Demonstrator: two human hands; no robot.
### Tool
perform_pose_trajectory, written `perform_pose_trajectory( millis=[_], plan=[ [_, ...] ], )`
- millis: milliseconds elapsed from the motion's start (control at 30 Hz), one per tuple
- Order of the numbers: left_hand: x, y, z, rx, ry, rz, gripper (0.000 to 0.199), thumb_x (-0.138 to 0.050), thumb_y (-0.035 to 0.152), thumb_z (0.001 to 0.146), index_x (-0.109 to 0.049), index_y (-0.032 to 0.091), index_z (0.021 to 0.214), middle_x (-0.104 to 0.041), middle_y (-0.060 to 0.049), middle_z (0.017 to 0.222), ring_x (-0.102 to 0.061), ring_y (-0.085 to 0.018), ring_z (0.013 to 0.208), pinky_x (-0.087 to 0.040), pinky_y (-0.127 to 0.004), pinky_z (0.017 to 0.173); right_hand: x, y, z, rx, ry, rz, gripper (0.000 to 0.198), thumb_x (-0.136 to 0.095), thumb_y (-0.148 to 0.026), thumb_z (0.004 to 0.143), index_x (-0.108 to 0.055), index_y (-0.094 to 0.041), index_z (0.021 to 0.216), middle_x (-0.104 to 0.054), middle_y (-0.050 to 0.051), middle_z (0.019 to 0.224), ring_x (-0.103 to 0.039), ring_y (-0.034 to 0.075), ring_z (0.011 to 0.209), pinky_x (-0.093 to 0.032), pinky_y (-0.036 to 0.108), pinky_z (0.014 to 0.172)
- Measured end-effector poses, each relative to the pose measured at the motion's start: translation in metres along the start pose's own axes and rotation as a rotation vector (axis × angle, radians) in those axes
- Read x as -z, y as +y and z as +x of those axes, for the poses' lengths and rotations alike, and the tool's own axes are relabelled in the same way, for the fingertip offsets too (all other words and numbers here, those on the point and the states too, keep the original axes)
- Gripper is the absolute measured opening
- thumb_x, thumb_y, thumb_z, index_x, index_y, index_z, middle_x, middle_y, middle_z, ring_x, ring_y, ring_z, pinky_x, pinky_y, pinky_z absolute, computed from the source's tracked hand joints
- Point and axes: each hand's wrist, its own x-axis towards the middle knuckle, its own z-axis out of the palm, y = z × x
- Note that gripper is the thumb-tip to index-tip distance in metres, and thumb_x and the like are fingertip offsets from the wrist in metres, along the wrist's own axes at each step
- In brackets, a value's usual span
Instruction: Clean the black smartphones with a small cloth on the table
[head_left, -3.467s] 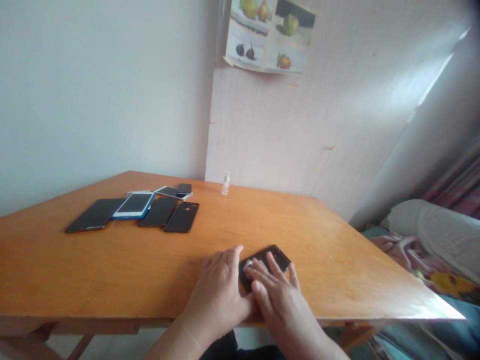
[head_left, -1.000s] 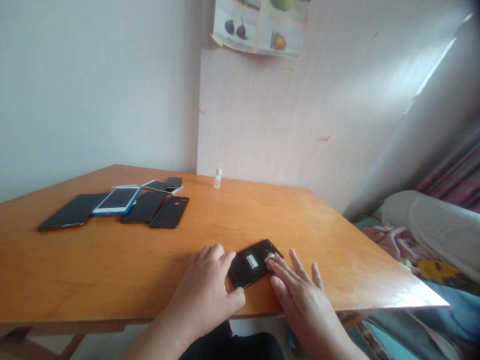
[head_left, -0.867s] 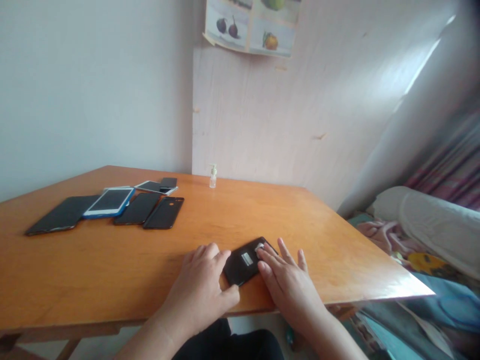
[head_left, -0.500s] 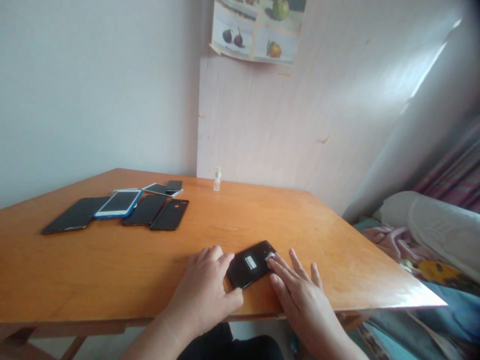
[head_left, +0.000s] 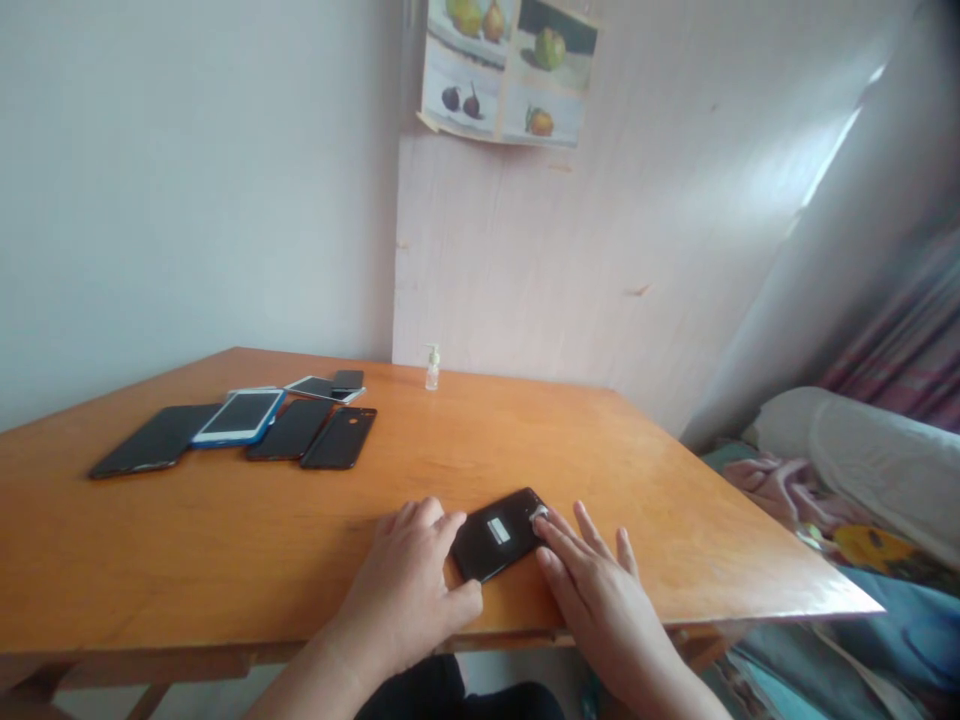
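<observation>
A black phone [head_left: 480, 545] lies back side up and slanted near the table's front edge, with a small white label [head_left: 498, 531] on it. My left hand [head_left: 416, 565] grips its left end, thumb at the near edge and fingers at the far one. The fingertips of my right hand [head_left: 592, 580] press a small crumpled white tissue [head_left: 538, 514] onto the phone's upper right end. That hand's outer fingers are stretched and raised. Part of the tissue is hidden under the fingertips.
Several phones and tablets lie at the table's left: a black tablet [head_left: 154, 440], a blue-cased white tablet [head_left: 241, 415] and a black phone case [head_left: 341, 440]. A clear pump bottle [head_left: 432, 372] stands at the back. Bedding [head_left: 847, 440] is on the right, beyond the wooden table [head_left: 637, 460].
The camera view has tilted up slightly, so the table things sit lower. Both hands stay at the phone, and the tissue remains at its upper right end.
</observation>
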Motion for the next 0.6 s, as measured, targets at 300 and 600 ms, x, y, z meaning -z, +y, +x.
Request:
perform_pose_trajectory(
  millis=[300,600],
  plan=[
    [0.001,0.001,0.001,-0.006,-0.001,0.015,0.048,-0.060,0.035,0.070,-0.061,0.024,0.117,-0.056,-0.007,0.102,-0.052,-0.026,0.100,-0.039,-0.037,0.092,0.005,-0.011,0.045,-0.044,-0.037,0.009,0.048,-0.024,-0.048,0.100,-0.047,-0.034,0.139,-0.040,-0.002,0.150,-0.013,0.030,0.145,-0.007,0.069,0.110],
    [0.000,0.001,-0.001,0.002,0.020,-0.001,0.048,-0.061,0.036,0.069,-0.061,0.026,0.116,-0.057,-0.006,0.100,-0.053,-0.026,0.099,-0.040,-0.036,0.090,0.004,-0.029,0.004,0.144,-0.059,0.065,0.049,-0.021,-0.052,0.099,-0.046,-0.037,0.139,-0.042,-0.003,0.148,-0.013,0.027,0.146,-0.003,0.065,0.112]
  ],
)
